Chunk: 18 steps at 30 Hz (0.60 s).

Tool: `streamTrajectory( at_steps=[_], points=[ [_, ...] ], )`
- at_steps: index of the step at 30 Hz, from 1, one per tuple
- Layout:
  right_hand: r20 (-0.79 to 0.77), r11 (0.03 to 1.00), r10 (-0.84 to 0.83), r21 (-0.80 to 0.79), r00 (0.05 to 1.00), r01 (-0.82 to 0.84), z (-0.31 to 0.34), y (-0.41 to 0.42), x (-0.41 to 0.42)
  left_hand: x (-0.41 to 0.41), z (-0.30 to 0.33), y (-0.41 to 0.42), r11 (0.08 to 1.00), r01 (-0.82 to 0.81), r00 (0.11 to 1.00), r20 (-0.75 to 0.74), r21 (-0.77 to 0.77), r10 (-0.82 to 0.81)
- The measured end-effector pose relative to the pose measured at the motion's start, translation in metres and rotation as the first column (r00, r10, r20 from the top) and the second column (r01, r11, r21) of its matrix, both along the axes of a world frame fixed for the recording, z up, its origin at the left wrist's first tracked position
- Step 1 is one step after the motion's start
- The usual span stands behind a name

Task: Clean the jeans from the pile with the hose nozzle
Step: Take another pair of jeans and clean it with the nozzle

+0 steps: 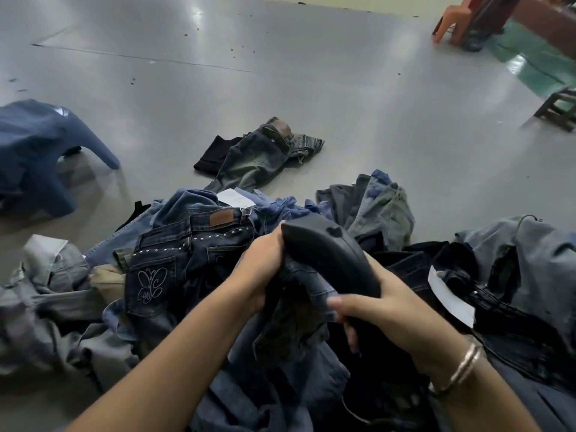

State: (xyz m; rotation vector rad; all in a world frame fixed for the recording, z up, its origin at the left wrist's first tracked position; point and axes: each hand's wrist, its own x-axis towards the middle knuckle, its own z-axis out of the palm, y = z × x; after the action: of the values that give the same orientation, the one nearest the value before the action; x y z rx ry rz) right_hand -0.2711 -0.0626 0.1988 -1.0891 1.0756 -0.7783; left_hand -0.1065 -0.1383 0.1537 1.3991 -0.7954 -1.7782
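A black curved hose nozzle (327, 254) is held over a heap of jeans (174, 263) on the floor. My right hand (383, 310) grips its handle from the right, fingers curled round it. My left hand (265, 269) grips a fold of dark blue jeans (293, 325) right against the nozzle's underside. The nozzle's tip points away from me, up and left. A dark pair with a stitched butterfly pocket (151, 283) lies just left of my hands.
One grey-green pair of jeans (258, 157) lies apart on the grey floor beyond the heap. A blue plastic stool (37, 151) stands at the left. An orange chair (458, 20) and wooden furniture (558, 110) are at the far right.
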Motion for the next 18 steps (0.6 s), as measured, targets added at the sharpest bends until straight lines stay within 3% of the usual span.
streamTrajectory(
  at_steps=[3,6,9,13,16,18],
  points=[
    [-0.017,0.965,-0.248,-0.094,0.969,0.245,-0.001,-0.009,0.004,0.005,0.000,-0.002,0.993,0.055,0.997,-0.060,0.101,-0.049],
    [0.064,0.885,-0.444,-0.126,0.894,0.448,-0.007,-0.018,-0.003,0.012,0.007,-0.003,0.974,0.029,0.951,-0.306,0.227,0.043],
    [0.062,0.905,-0.409,-0.096,0.910,0.414,-0.017,-0.015,-0.001,0.015,0.011,-0.009,0.968,0.000,0.890,-0.442,0.252,0.115],
    [0.004,0.911,-0.363,-0.211,0.932,0.355,-0.029,-0.013,0.020,0.006,0.018,-0.008,0.972,0.023,0.828,-0.550,0.233,0.112],
    [0.083,0.820,-0.531,-0.198,0.843,0.536,-0.022,-0.024,0.017,0.008,0.021,-0.007,0.990,-0.017,0.842,-0.532,0.141,0.091],
    [0.202,0.734,-0.643,-0.112,0.739,0.669,-0.012,-0.030,0.001,0.013,0.023,-0.009,1.000,-0.008,0.945,-0.327,0.003,0.008]
  ],
)
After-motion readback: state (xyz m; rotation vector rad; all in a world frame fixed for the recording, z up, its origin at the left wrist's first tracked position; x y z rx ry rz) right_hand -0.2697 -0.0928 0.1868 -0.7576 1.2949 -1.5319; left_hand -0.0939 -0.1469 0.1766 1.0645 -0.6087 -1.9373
